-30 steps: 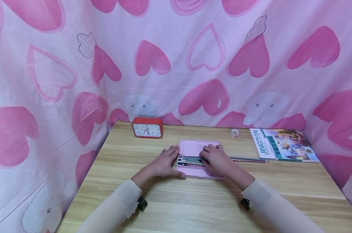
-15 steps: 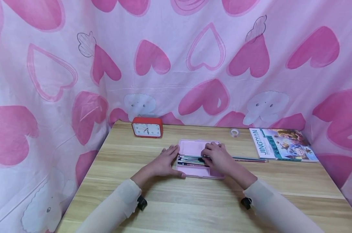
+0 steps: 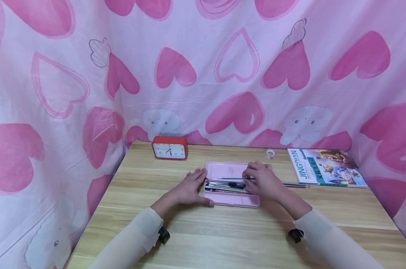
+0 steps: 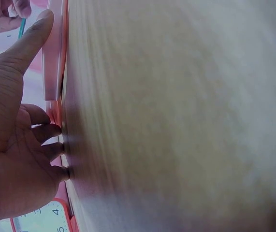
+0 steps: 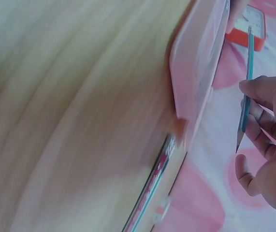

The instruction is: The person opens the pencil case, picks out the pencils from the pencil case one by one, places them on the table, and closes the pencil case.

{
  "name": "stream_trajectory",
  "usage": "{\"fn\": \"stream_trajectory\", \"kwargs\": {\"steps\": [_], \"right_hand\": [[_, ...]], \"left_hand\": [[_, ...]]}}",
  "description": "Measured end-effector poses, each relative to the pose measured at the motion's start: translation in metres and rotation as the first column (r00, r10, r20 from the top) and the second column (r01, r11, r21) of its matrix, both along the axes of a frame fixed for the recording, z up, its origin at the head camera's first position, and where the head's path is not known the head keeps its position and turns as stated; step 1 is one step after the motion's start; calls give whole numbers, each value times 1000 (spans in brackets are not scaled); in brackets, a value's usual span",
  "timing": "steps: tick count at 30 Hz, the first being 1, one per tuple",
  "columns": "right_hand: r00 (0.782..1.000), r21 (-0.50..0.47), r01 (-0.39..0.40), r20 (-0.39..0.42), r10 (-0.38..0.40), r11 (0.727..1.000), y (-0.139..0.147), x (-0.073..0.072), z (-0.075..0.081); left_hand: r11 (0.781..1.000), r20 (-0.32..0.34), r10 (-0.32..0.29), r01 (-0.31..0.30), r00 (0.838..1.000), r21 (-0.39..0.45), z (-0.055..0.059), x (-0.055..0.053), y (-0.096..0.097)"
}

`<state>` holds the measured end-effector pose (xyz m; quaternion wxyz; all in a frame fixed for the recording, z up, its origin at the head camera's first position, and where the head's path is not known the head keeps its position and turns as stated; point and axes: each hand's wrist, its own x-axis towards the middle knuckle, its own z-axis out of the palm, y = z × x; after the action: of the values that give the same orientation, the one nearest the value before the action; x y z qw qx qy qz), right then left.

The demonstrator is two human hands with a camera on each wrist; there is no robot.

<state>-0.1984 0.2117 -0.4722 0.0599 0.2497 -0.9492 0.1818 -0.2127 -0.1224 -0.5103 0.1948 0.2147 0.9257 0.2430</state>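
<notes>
A pink pencil case (image 3: 219, 170) lies open on the table, its lid folded back. Several pencils (image 3: 223, 187) fill its middle part. My left hand (image 3: 188, 188) rests against the case's left end, fingers spread straight at the back and thumb along the front corner. In the left wrist view that thumb (image 4: 34, 36) runs along the case's side. Over the right part of the case, my right hand (image 3: 265, 181) pinches a green pencil (image 5: 250, 58) between thumb and fingers. Its dark point (image 5: 238, 142) shows beneath the thumb in the right wrist view.
More pencils (image 3: 297, 185) lie on the table right of the case, partly behind my right hand. A book (image 3: 327, 167) sits at the back right, a small tape roll (image 3: 270, 152) left of it. A red clock (image 3: 170, 148) stands at the back left.
My right hand has come up out of the case and shifted right, lifting a green pencil. More of the case's right compartment shows now. The left hand stays put.
</notes>
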Motion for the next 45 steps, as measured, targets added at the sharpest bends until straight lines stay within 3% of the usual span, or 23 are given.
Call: {"fn": "stream_trajectory", "kwargs": {"steps": [12, 18, 26, 31, 45], "right_hand": [[996, -25, 84, 1, -84, 996, 55, 5, 8], [996, -13, 86, -31, -87, 996, 85, 11, 10], [994, 19, 95, -54, -94, 995, 120, 17, -6], [994, 31, 108, -28, -107, 994, 139, 19, -16], [982, 68, 177, 50, -180, 982, 147, 23, -27]], "left_hand": [[1000, 22, 13, -14, 1000, 11, 1, 2, 1], [1000, 23, 24, -24, 999, 13, 2, 1, 1], [1000, 16, 18, -18, 1000, 0, 3, 1, 2], [1000, 19, 23, -23, 1000, 7, 2, 2, 2], [1000, 18, 21, -21, 1000, 11, 2, 2, 2]]}}
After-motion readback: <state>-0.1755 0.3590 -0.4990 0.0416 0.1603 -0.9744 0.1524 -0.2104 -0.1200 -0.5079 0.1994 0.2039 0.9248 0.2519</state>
